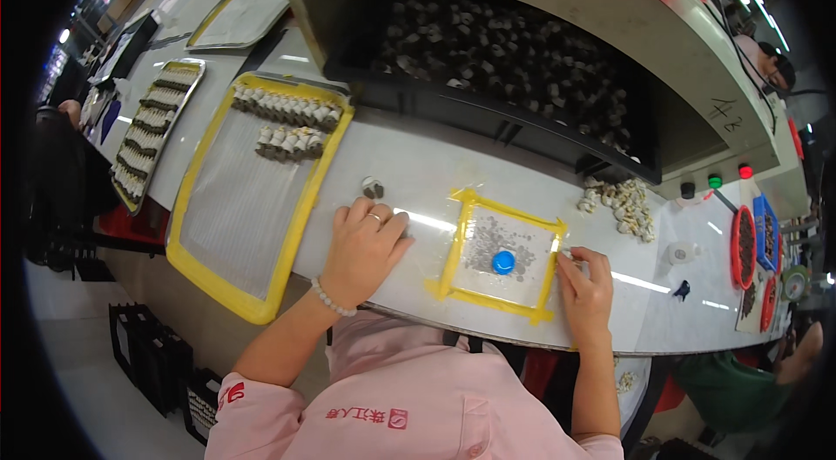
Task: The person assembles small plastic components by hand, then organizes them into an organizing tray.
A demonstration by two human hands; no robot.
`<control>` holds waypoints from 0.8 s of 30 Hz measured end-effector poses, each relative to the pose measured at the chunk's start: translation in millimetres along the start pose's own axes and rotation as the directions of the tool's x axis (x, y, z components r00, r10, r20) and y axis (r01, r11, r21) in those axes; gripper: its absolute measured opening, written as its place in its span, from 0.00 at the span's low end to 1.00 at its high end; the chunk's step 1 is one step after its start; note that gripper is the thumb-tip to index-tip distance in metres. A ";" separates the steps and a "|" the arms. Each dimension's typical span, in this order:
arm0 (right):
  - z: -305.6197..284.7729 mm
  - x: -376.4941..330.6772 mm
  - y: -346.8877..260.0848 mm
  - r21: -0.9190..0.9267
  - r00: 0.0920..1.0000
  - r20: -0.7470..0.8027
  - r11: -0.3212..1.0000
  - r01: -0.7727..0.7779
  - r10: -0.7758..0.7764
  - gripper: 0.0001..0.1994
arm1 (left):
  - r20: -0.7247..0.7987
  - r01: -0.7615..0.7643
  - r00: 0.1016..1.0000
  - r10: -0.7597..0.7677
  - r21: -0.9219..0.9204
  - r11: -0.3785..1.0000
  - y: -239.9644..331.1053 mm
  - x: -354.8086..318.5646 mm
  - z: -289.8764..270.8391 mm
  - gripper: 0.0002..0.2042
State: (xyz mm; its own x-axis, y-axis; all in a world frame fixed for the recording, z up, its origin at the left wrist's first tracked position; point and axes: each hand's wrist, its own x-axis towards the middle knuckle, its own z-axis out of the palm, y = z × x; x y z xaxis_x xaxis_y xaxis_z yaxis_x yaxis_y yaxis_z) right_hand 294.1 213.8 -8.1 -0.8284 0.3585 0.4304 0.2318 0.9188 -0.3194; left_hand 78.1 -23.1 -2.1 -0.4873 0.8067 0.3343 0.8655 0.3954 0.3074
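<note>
Head view: blue cap (503, 262) inside a yellow-taped square (496, 304)

The left hand (366, 249) bends its fingers over the white table (409, 160), near a dark-and-white piece (373, 188); whether it grips anything, I cannot tell. The right hand (588, 286) pinches a small pale piece (566, 255) at the square's right edge. A pale heap (629, 203) lies beyond.

- Left hand (364, 247) at the bench (409, 160), just beside a small dark-and-white piece (373, 188).
- Right hand (587, 288) at the right edge of a yellow-taped square (455, 247) bearing a blue cap (503, 262).
- Yellow-rimmed tray (233, 208) holding rows of pieces (287, 107).
</note>
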 end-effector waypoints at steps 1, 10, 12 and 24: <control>0.4 -2.3 3.6 -0.024 1.000 0.000 1.000 -0.014 0.014 0.12 | 0.000 -0.016 1.000 0.016 -0.022 1.000 0.7 0.9 3.7 0.15; 0.1 0.8 -5.4 0.301 0.982 0.057 0.935 -0.187 0.178 0.09 | 0.024 0.116 0.983 -0.180 -0.845 0.522 32.4 -9.1 7.1 0.09; -0.1 9.2 -9.5 0.221 0.995 0.089 0.974 -0.055 0.036 0.08 | 0.152 0.220 0.960 -0.233 -0.928 0.302 45.6 -12.2 11.4 0.07; 5.1 5.8 -15.3 0.200 0.993 0.122 0.979 -0.034 0.009 0.11 | 0.577 0.438 0.774 -0.262 -0.786 -0.436 62.8 -19.1 35.9 0.08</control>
State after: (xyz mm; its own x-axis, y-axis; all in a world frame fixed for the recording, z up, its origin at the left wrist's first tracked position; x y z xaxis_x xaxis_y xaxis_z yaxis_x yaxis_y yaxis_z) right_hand 283.1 201.0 -5.0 -0.8821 0.3444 0.3213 0.1527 0.8545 -0.4965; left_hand 145.9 2.1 -21.1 -0.5371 0.7737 -0.3360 -0.6821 -0.1640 0.7126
